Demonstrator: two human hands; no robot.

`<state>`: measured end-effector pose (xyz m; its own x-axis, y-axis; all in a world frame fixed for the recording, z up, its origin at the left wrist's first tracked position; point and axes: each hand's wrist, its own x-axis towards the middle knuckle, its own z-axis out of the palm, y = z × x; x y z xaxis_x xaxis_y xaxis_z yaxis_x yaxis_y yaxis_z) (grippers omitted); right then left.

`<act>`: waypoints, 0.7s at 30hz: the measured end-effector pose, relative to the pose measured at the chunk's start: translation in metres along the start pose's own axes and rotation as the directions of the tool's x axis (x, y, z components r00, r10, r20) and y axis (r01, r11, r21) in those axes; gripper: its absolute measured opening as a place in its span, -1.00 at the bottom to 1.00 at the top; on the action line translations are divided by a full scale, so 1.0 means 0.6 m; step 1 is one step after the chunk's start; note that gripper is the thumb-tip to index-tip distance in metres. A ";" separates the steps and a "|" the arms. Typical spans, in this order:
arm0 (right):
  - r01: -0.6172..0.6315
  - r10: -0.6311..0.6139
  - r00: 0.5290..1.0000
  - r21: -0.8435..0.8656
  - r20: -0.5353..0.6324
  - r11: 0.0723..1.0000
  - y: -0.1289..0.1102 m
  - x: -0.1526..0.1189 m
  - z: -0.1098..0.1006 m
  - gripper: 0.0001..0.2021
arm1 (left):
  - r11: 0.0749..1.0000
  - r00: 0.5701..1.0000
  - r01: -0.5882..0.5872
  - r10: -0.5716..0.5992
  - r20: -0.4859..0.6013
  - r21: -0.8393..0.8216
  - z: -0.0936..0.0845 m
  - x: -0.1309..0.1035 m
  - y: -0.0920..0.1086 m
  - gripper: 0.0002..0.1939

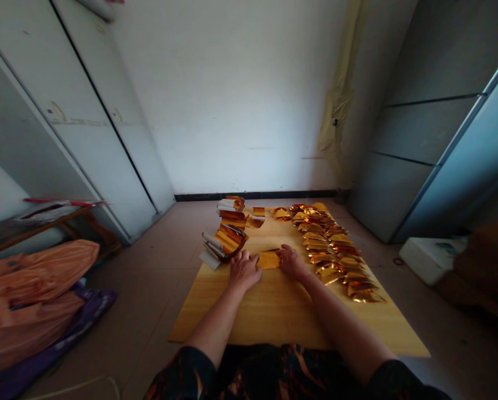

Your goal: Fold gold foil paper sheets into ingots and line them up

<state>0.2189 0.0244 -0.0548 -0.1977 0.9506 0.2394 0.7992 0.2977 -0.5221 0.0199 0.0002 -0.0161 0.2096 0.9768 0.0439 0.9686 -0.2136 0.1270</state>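
A small gold paper sheet (pixel 268 259) lies on the wooden board (pixel 273 316) between my hands. My left hand (pixel 245 270) touches its left edge, the fingers bent and close together. My right hand (pixel 291 261) is at its right edge, with the thumb and fingertips at the paper. Curved stacks of gold and white paper (pixel 227 240) stand just beyond my left hand. Rows of folded shiny gold pieces (pixel 330 244) lie to the right of my right hand.
More gold paper (pixel 258 212) lies at the board's far side. A white wall stands beyond, with cabinets (pixel 107 111) on the left and a grey-blue refrigerator (pixel 423 139) on the right. Orange cloth (pixel 36 294) lies at left, a white box (pixel 426 258) at right.
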 end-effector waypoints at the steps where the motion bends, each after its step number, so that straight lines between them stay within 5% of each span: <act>1: 0.014 -0.014 1.000 -0.027 0.015 1.000 -0.004 -0.003 -0.003 -0.73 | 1.000 1.000 -0.004 0.004 -0.001 -0.007 -0.001 0.000 -0.001 -0.51; 8: 0.097 -0.090 0.992 -0.085 0.087 0.992 -0.026 -0.023 -0.027 -0.90 | 0.995 0.996 -0.084 0.082 -0.032 -0.054 -0.002 0.004 -0.012 -0.50; 21: 0.056 -0.046 0.997 -0.193 0.055 0.980 -0.042 -0.015 -0.021 -0.85 | 0.976 0.963 -0.204 0.187 -0.192 -0.073 0.024 0.005 -0.018 -0.72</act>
<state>0.2074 0.0070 -0.0335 -0.2653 0.9393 0.2175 0.8816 0.3276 -0.3398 0.0122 0.0057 -0.0314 0.3575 0.8981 0.2562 0.8931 -0.4090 0.1873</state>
